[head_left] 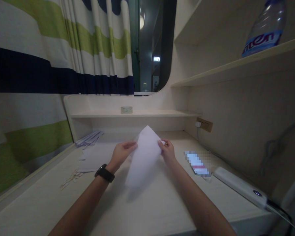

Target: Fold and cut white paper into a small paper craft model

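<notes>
A white sheet of paper (145, 157) is held up above the desk between my two hands, its top coming to a point and its lower end blurred. My left hand (123, 153), with a black watch on the wrist, pinches its left edge. On the opposite edge, my right hand (167, 150) grips the paper near a corner; a ring shows on one finger. Left of my left hand lie more white sheets (98, 157) on the desk. Behind them sits a pile of folded paper pieces (89, 139).
A phone (198, 164) and a long white power strip (241, 186) with cables lie on the right. Thin strips (72, 178) lie at the left. A tape roll (126, 109) stands on the back shelf, and a bottle (264, 31) on the upper right shelf.
</notes>
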The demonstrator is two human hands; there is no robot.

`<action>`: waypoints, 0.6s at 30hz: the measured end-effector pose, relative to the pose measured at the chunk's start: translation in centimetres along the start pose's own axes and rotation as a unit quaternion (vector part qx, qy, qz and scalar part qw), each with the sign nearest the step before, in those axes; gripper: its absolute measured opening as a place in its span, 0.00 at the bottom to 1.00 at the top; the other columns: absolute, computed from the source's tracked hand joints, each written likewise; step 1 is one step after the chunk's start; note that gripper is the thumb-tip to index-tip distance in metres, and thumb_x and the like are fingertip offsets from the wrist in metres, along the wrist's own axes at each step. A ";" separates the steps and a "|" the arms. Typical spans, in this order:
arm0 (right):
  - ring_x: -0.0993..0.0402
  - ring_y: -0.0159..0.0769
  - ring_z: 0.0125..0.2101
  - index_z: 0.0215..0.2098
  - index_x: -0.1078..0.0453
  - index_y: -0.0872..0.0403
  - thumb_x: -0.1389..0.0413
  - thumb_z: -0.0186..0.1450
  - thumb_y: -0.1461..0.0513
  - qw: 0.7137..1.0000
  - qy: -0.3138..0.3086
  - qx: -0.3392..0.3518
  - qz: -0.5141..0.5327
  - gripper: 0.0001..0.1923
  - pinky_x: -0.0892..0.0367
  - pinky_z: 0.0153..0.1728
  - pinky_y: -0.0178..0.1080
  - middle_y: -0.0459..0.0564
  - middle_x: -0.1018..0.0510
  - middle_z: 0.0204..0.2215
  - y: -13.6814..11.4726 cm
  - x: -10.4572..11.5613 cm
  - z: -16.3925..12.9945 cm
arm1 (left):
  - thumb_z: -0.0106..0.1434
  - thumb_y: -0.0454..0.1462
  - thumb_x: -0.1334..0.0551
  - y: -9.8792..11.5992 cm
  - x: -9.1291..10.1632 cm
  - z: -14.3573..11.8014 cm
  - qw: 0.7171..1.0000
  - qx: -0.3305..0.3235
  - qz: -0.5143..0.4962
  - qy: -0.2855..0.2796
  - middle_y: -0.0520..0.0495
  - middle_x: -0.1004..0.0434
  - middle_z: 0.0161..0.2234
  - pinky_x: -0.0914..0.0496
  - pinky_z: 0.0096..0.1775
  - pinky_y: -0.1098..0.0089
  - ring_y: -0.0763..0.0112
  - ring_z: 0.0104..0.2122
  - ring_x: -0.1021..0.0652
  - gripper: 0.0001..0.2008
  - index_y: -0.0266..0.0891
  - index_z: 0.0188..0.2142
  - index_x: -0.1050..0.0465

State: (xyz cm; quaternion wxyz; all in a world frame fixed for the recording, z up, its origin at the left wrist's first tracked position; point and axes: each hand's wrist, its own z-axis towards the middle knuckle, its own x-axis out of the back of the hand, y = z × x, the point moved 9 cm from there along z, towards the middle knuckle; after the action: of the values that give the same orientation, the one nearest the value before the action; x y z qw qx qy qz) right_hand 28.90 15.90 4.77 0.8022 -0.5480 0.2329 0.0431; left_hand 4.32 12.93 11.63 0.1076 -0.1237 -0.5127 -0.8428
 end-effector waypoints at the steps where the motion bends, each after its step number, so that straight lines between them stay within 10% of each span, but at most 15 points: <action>1: 0.36 0.27 0.17 0.35 0.35 0.52 0.35 0.46 0.51 1.000 -0.003 0.006 -0.011 0.23 0.39 0.17 0.29 0.38 0.33 0.18 -0.1 -0.1 -0.1 | 0.52 0.46 0.35 -0.1 -0.2 0.2 1.000 -0.017 0.017 0.007 0.40 0.22 0.42 0.35 0.48 0.62 0.58 0.44 0.25 0.18 0.36 0.38 0.23; 7: 0.34 0.30 0.16 0.38 0.35 0.52 0.36 0.48 0.50 0.998 -0.050 -0.007 -0.039 0.24 0.39 0.17 0.32 0.42 0.27 0.19 -0.4 -1.3 -1.1 | 0.56 0.50 0.39 -2.7 -2.0 0.5 0.997 0.023 -0.061 -0.028 0.36 0.26 0.46 0.33 0.44 0.61 0.58 0.42 0.25 0.30 0.34 0.53 0.35; 14: 0.31 0.33 0.19 0.34 0.33 0.53 0.36 0.46 0.50 0.993 0.049 -0.045 -0.096 0.22 0.37 0.19 0.33 0.43 0.26 0.19 1.9 0.6 -1.0 | 0.62 0.51 0.46 -2.5 -4.9 -2.5 0.972 0.031 -0.182 -0.147 0.40 0.25 0.44 0.33 0.42 0.64 0.59 0.41 0.25 0.24 0.34 0.46 0.29; 18: 0.31 0.32 0.19 0.27 0.33 0.54 0.37 0.48 0.52 0.989 0.049 -0.118 -0.077 0.17 0.36 0.21 0.34 0.44 0.27 0.18 4.1 0.9 -1.0 | 0.60 0.50 0.44 -4.3 -4.8 -3.4 0.963 0.074 -0.227 -0.125 0.39 0.26 0.45 0.33 0.41 0.65 0.59 0.41 0.26 0.23 0.34 0.45 0.29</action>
State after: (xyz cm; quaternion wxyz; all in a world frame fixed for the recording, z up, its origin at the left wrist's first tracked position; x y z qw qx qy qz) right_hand 28.03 16.49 0.59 0.7205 -0.6566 0.2223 -0.0185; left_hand 7.21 12.12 4.95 -0.1425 -0.0998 -0.5980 -0.7824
